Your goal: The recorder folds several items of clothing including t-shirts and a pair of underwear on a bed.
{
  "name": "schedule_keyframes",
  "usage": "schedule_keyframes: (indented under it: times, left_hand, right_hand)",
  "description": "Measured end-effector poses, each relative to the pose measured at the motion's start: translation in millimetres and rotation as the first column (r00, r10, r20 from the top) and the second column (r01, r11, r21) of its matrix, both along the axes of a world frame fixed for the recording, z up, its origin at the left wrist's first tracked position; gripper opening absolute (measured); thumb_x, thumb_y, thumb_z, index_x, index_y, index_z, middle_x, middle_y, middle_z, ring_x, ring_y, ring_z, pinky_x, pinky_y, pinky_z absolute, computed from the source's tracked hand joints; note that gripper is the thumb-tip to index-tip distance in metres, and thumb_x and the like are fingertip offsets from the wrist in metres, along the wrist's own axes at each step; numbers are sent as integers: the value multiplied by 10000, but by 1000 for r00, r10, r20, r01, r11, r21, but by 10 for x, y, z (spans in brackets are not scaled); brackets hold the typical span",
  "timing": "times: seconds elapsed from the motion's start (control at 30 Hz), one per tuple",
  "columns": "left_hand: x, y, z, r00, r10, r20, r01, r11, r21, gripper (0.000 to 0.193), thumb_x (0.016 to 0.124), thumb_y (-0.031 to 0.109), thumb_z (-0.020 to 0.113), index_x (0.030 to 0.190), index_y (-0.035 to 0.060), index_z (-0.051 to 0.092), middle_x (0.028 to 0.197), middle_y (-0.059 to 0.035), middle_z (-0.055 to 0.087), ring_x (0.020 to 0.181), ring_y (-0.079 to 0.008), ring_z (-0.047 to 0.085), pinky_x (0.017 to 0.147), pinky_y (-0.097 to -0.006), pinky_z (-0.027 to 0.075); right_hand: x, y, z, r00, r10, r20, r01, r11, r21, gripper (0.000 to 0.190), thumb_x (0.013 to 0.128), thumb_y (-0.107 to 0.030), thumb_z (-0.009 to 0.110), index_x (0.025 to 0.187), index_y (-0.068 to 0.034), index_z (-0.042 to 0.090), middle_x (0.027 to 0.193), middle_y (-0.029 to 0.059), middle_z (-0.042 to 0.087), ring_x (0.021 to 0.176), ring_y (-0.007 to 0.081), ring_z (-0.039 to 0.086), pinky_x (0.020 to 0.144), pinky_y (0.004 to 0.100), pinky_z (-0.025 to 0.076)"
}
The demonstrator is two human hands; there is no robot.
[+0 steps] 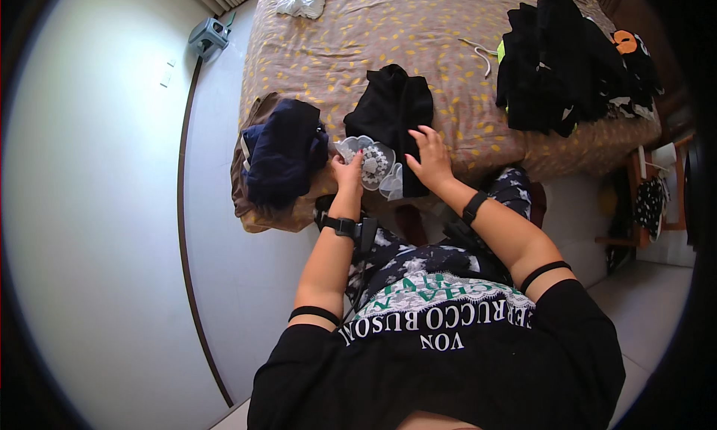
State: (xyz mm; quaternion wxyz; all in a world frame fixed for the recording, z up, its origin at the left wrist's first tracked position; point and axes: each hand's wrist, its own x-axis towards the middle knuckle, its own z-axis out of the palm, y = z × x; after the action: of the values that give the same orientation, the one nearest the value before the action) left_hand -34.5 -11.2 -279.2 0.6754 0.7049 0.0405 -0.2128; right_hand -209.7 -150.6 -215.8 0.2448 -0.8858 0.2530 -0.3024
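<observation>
A black garment with a sheer white floral lace trim lies partly folded near the front edge of the bed. My left hand is at the left side of the lace, its thumb over the trim and the other fingers partly hidden, so its grip is unclear. Over the garment's right edge is my right hand, fingers spread and holding nothing. Left of the garment, folded dark navy clothes rest on a brown garment at the bed's corner.
The bed has a patterned brown sheet. Black clothes are heaped at the right, with a pale cord beside them. A white cloth lies at the far left. A grey stool stands near the wall, a wooden chair at the right.
</observation>
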Motion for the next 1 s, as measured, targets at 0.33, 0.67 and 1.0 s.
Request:
schedule_keyframes:
  times: [0.33, 0.67, 1.0]
  left_hand:
    - [-59, 97, -104, 895, -291, -337, 214, 945, -249, 409, 841, 31, 665, 1215, 45, 501, 1063, -101, 647, 917, -256, 654, 778, -444, 540]
    - [-1, 151, -89, 859, -294, -420, 233, 953, -192, 292, 870, 84, 652, 1148, 103, 565, 1005, -64, 683, 868, -233, 688, 691, -435, 582]
    - [9, 196, -68, 843, -343, -415, 264, 935, -238, 241, 886, 115, 642, 1119, 82, 588, 993, -58, 687, 855, -199, 686, 719, -386, 578]
  right_hand:
    - [744, -262, -27, 945, 62, -322, -60, 998, 17, 317, 750, -168, 657, 1062, -117, 628, 1175, 130, 574, 982, 306, 595, 801, 446, 502]
    - [-276, -1169, -934, 586, -748, -311, 381, -84, 921, 432, 846, -226, 480, 1154, 59, 581, 1123, 228, 619, 1028, 340, 614, 914, 416, 474]
    - [-193, -687, 35, 986, -90, -138, 71, 988, -136, 710, 763, -229, 697, 1382, -102, 375, 1349, 144, 416, 1252, 341, 398, 1015, 461, 343]
